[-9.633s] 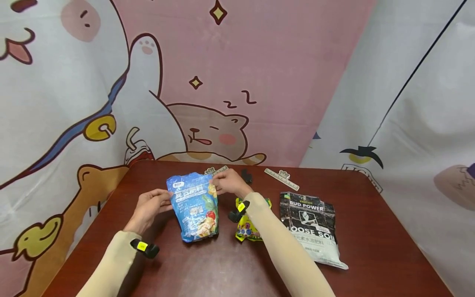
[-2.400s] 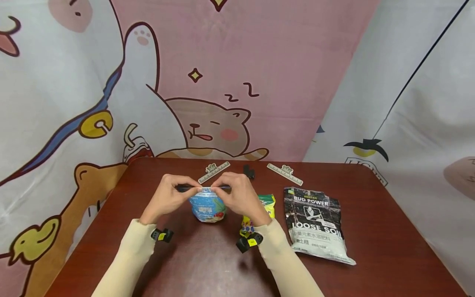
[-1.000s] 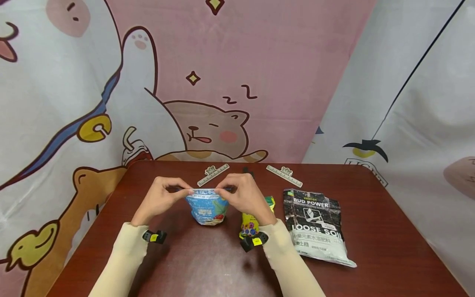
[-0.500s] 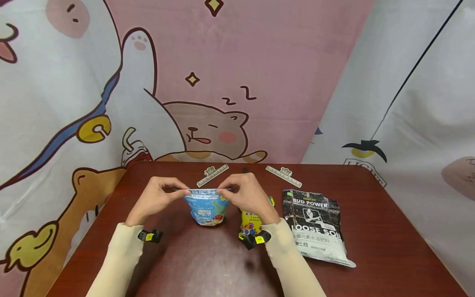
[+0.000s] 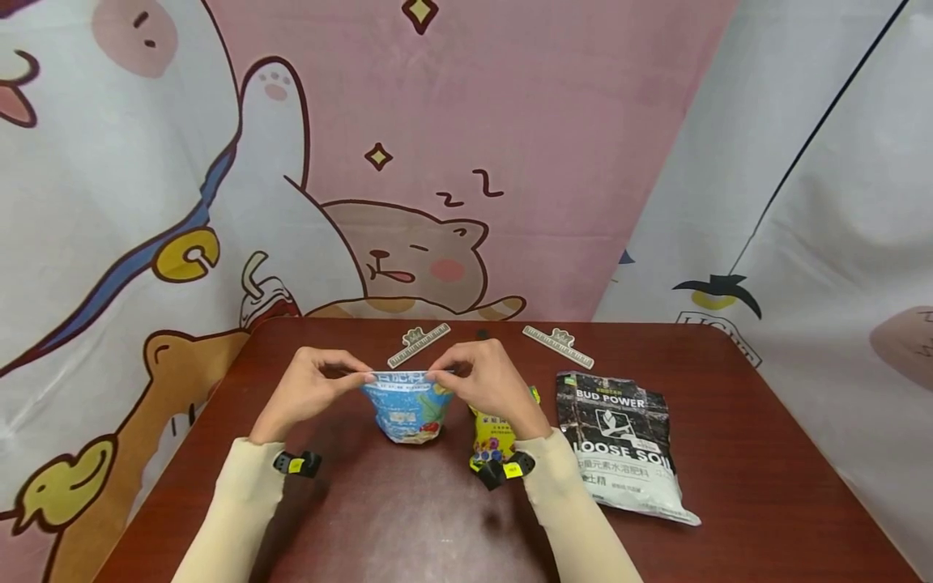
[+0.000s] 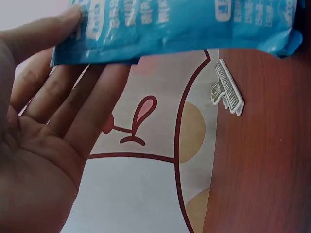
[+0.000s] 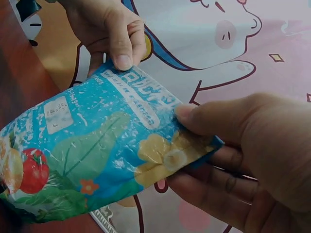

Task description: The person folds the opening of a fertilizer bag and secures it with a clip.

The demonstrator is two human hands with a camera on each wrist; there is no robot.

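A blue printed bag (image 5: 408, 413) stands upright in the middle of the table, its top folded over into a straight edge. My left hand (image 5: 309, 393) pinches the left end of that fold between thumb and fingers. At the right end, my right hand (image 5: 484, 380) pinches it the same way. In the left wrist view the thumb lies on the front of the blue bag (image 6: 170, 29), with the fingers behind it. The right wrist view shows vegetable pictures on the blue bag (image 7: 97, 145) and the right thumb pressing near its corner.
Right of the blue bag lies a small yellow bag (image 5: 492, 441), partly under my right wrist. Farther right is a black and white soil bag (image 5: 619, 445). Two ruler-like clips (image 5: 419, 346) lie at the back, with a mostly hidden black object (image 5: 482, 334) between them.
Earlier the blue bag showed its full height with a hand at each side; its top is now folded over. Since then my hands have slid apart along the fold. The last half second shows little movement.
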